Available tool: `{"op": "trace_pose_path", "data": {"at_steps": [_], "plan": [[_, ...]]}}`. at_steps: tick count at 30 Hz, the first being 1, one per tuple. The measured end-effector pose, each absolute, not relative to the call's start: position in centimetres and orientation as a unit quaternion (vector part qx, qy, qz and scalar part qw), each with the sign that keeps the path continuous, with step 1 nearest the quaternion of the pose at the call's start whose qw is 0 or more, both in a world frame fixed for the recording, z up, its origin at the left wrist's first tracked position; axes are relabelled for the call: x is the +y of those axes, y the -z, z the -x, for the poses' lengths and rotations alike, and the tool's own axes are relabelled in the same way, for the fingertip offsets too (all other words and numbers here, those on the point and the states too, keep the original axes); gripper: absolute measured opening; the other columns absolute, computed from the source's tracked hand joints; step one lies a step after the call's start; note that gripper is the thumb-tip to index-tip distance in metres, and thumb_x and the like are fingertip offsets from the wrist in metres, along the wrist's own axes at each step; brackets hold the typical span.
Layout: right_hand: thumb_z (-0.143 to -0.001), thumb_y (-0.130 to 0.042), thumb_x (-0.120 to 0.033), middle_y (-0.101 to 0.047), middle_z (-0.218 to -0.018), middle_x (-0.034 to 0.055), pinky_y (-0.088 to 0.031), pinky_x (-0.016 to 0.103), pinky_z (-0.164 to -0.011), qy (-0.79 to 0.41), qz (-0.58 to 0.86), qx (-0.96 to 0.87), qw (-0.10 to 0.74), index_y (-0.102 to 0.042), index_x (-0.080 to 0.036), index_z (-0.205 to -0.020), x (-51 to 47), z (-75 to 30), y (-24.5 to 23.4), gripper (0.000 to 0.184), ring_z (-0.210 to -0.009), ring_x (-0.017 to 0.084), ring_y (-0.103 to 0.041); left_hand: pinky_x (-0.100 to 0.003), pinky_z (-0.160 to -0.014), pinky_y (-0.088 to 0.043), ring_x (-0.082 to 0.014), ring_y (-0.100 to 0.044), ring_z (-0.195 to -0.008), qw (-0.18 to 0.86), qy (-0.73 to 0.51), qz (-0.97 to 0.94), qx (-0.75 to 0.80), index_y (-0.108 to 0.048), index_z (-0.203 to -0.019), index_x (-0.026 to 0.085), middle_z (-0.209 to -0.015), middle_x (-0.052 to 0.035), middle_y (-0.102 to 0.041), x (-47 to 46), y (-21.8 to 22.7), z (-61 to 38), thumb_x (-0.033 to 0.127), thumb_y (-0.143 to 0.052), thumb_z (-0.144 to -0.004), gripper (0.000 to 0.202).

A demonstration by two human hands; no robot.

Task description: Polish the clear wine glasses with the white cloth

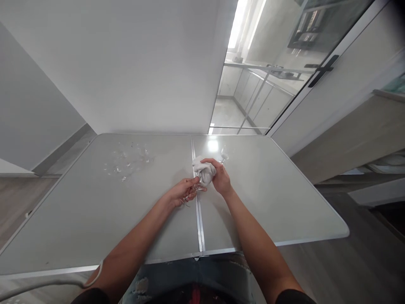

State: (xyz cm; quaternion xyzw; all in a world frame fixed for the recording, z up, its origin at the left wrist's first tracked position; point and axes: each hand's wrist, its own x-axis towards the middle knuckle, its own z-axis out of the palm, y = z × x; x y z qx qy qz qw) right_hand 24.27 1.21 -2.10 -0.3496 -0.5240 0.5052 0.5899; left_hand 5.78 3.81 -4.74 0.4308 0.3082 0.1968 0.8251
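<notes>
Cloth [206,172], white, crumpled, gripped in right hand [222,180] | left hand [183,192] pinching clear shiny item [198,187] beside it | transparent pieces [127,164], scattered, desk [268,202], far left

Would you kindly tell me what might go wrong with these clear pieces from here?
The clear piece in the left hand could slip against the white cloth in the right hand. Another piece, beyond the right hand, might get knocked. The scattered clear pieces at left could be overlooked against the pale tabletop.

Pale wall [142,67] beside glass door [268,84].
</notes>
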Motion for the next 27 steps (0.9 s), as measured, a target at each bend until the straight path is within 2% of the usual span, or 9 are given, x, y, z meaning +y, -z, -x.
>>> {"op": "trace_pose_path", "data": {"at_steps": [3, 6, 9, 11, 15, 20, 23, 25, 27], "plan": [[-0.088, -0.046, -0.076, -0.067, -0.083, 0.0049, -0.050, 0.035, -0.069, -0.449, 0.384, -0.511, 0.624, -0.069, -0.021, -0.105, 1.6, -24.9, 2.5, 0.062, -0.074, 0.022, -0.061, -0.020, -0.037, -0.023, -0.0022, -0.039, -0.039, 0.822, -0.186, -0.446, 0.299, -0.073, -0.103, 0.008, -0.090, -0.0163, -0.075, 3.8, 4.8, -5.6, 0.063, -0.069, -0.081, 0.060], [-0.087, -0.061, -0.065, -0.065, -0.078, 0.0007, -0.049, 0.031, -0.068, -0.416, 0.424, -0.437, 0.676, -0.066, -0.024, -0.112, 2.5, -25.6, 2.9, 0.048, -0.071, 0.019, -0.060, -0.021, -0.038, -0.026, -0.0050, -0.049, -0.045, 0.798, -0.215, -0.473, 0.304, -0.071, -0.119, 0.010, -0.104, -0.0195, -0.075, 3.8, 4.8, -5.4, 0.061, -0.072, -0.081, 0.064], [-0.084, -0.069, -0.056, -0.068, -0.091, 0.0013, -0.051, 0.031, -0.076, -0.436, 0.423, -0.362, 0.707, -0.063, -0.024, -0.112, 3.5, -25.7, 3.5, 0.043, -0.084, 0.019, -0.064, -0.021, -0.047, -0.037, -0.0089, -0.059, -0.062, 0.767, -0.308, -0.476, 0.300, -0.066, -0.130, 0.015, -0.119, -0.0191, -0.071, 4.1, 4.8, -5.2, 0.050, -0.083, -0.074, 0.068], [-0.081, -0.073, -0.053, -0.069, -0.100, 0.0022, -0.052, 0.032, -0.080, -0.468, 0.415, -0.323, 0.710, -0.064, -0.024, -0.106, 4.0, -25.6, 4.0, 0.039, -0.091, 0.019, -0.065, -0.022, -0.058, -0.044, -0.0109, -0.062, -0.072, 0.739, -0.370, -0.479, 0.298, -0.062, -0.134, 0.016, -0.122, -0.0181, -0.070, 4.4, 5.0, -5.3, 0.042, -0.087, -0.070, 0.073], [-0.082, -0.073, -0.049, -0.070, -0.100, 0.0011, -0.051, 0.033, -0.081, -0.487, 0.450, -0.293, 0.689, -0.068, -0.024, -0.098, 4.1, -25.0, 5.1, 0.030, -0.093, 0.019, -0.064, -0.024, -0.061, -0.044, -0.0151, -0.067, -0.074, 0.684, -0.398, -0.514, 0.329, -0.061, -0.127, 0.013, -0.101, -0.0130, -0.075, 4.4, 5.8, -5.7, 0.049, -0.080, -0.077, 0.065], [-0.082, -0.070, -0.044, -0.065, -0.073, 0.0004, -0.049, 0.033, -0.072, -0.492, 0.442, -0.343, 0.667, -0.064, -0.021, -0.073, 3.5, -23.5, 5.3, 0.026, -0.078, 0.020, -0.062, -0.024, -0.060, -0.041, -0.0146, -0.064, -0.066, 0.640, -0.362, -0.593, 0.328, -0.065, -0.109, 0.013, -0.076, -0.0053, -0.071, 3.9, 6.2, -6.2, 0.059, -0.067, -0.085, 0.052], [-0.089, -0.059, -0.047, -0.072, -0.086, 0.0053, -0.053, 0.038, -0.073, -0.543, 0.380, -0.363, 0.655, -0.069, -0.020, -0.088, 3.1, -22.6, 4.6, 0.029, -0.087, 0.025, -0.066, -0.025, -0.057, -0.040, -0.0135, -0.060, -0.057, 0.650, -0.332, -0.612, 0.304, -0.064, -0.093, 0.013, -0.058, 0.0006, -0.060, 3.8, 6.3, -6.4, 0.063, -0.058, -0.089, 0.051], [-0.094, -0.047, -0.051, -0.074, -0.101, 0.0087, -0.055, 0.042, -0.078, -0.578, 0.341, -0.373, 0.641, -0.069, -0.020, -0.109, 3.0, -22.3, 3.9, 0.041, -0.098, 0.029, -0.068, -0.025, -0.057, -0.041, -0.0135, -0.058, -0.052, 0.677, -0.325, -0.597, 0.281, -0.060, -0.087, 0.015, -0.048, 0.0068, -0.044, 3.9, 6.5, -6.3, 0.065, -0.056, -0.090, 0.051], [-0.097, -0.039, -0.053, -0.074, -0.111, 0.0103, -0.056, 0.046, -0.084, -0.602, 0.322, -0.377, 0.626, -0.065, -0.019, -0.123, 2.9, -22.2, 3.5, 0.050, -0.107, 0.030, -0.067, -0.026, -0.058, -0.042, -0.0139, -0.058, -0.049, 0.705, -0.316, -0.580, 0.258, -0.056, -0.081, 0.016, -0.047, 0.0092, -0.035, 4.0, 6.5, -6.2, 0.066, -0.057, -0.088, 0.050]]}}
